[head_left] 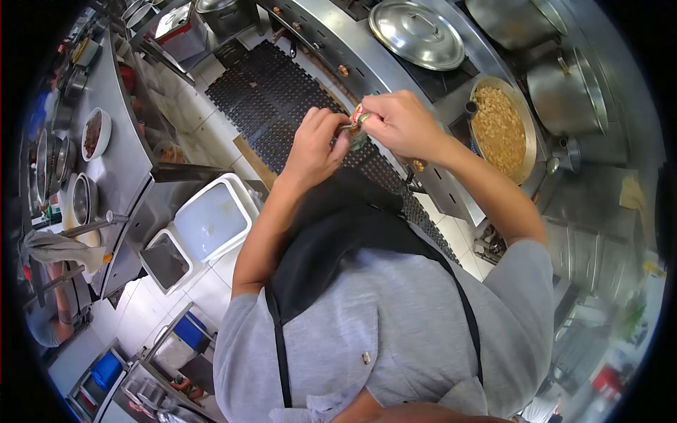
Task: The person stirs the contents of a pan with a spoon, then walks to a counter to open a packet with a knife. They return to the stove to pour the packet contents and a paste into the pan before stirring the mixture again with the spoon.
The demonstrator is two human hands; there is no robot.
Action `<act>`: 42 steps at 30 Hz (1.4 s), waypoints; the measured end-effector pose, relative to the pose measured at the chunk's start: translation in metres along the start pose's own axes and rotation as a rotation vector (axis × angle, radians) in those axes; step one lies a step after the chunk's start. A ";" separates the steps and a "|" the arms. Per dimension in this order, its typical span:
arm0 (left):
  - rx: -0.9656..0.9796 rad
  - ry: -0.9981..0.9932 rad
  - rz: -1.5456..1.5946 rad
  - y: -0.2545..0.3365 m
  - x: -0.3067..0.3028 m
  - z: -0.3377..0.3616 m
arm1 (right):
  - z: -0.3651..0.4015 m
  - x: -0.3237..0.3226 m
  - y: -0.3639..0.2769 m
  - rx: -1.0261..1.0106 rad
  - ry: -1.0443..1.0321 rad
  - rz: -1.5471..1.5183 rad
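Packet pinched between two hands, left of the pan.
The packet [357, 115] lies between the fingers of the left hand [314, 146] and right hand [403, 125], both grasping it — its long axis is hard to tell. The right hand is nearer the pan [530, 144].

The shirt [324, 345] is a soft, mottled grey, crossed by the black of the apron [310, 264]. The packet [357, 115] shows red, white and green. The mat [257, 92] is black, patterned with rows of holes; the floor [201, 296] has white tiles with darker grid lines. The stew [497, 127] is golden tan, the pan [532, 144] and lid [416, 35] silver. The surface [127, 127] is steel grey, the bowl [106, 134] white, its food [92, 134] dark reddish brown.
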State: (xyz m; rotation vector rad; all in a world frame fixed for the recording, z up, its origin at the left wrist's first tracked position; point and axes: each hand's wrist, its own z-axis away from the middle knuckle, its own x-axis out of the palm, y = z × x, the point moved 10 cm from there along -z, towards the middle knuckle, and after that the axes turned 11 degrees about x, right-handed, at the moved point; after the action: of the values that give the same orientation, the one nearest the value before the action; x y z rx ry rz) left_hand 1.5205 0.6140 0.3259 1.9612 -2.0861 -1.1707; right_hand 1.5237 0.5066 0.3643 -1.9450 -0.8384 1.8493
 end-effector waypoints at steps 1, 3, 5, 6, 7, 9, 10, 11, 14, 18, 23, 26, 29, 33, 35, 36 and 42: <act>-0.004 0.004 -0.006 0.002 -0.004 -0.003 | -0.002 0.003 -0.003 -0.030 -0.020 -0.012; 0.076 -0.219 -0.316 0.011 0.007 -0.007 | -0.004 0.005 -0.007 -0.074 -0.005 0.024; 0.067 -0.266 -0.347 0.008 0.010 -0.005 | -0.004 0.008 -0.010 -0.113 0.011 0.058; 0.064 -0.316 -0.371 0.008 0.014 -0.002 | -0.004 0.010 -0.010 -0.117 0.019 0.121; 0.062 -0.315 -0.376 0.007 0.012 0.000 | -0.005 0.012 -0.009 -0.121 0.030 0.186; 0.012 -0.284 -0.387 0.001 0.002 0.004 | -0.005 0.014 -0.005 -0.161 0.034 0.233; 0.011 -0.286 -0.390 0.004 -0.001 0.005 | -0.003 0.018 -0.006 -0.193 0.035 0.281; -0.016 -0.280 -0.375 0.008 -0.006 0.007 | -0.002 0.021 -0.007 -0.194 0.034 0.277; -0.088 -0.239 -0.307 0.012 -0.017 0.017 | 0.002 0.022 -0.018 -0.279 0.116 0.208; -0.199 -0.210 -0.234 0.010 -0.032 0.032 | -0.003 0.034 -0.023 -0.344 0.133 0.228; -0.269 -0.174 -0.240 0.006 -0.048 0.049 | -0.018 0.048 -0.031 -0.394 0.119 0.240; -0.312 -0.140 -0.241 0.005 -0.062 0.056 | -0.026 0.057 -0.040 -0.426 0.108 0.252; -0.328 -0.123 -0.267 0.004 -0.077 0.062 | -0.036 0.067 -0.049 -0.456 0.120 0.269; -0.337 -0.080 -0.299 -0.002 -0.092 0.073 | -0.047 0.079 -0.059 -0.469 0.112 0.272; -0.337 -0.092 -0.296 -0.001 -0.098 0.075 | -0.050 0.086 -0.064 -0.473 0.114 0.262; -0.333 -0.109 -0.289 0.000 -0.099 0.076 | -0.051 0.088 -0.066 -0.473 0.120 0.251; -0.317 -0.124 -0.293 -0.004 -0.111 0.084 | -0.062 0.096 -0.068 -0.429 0.171 0.261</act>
State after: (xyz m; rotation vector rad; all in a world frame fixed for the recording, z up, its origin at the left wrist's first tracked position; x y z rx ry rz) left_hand 1.5022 0.7514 0.3139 2.1273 -1.5671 -1.5979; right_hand 1.5699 0.6274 0.3360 -2.5423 -1.0336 1.7060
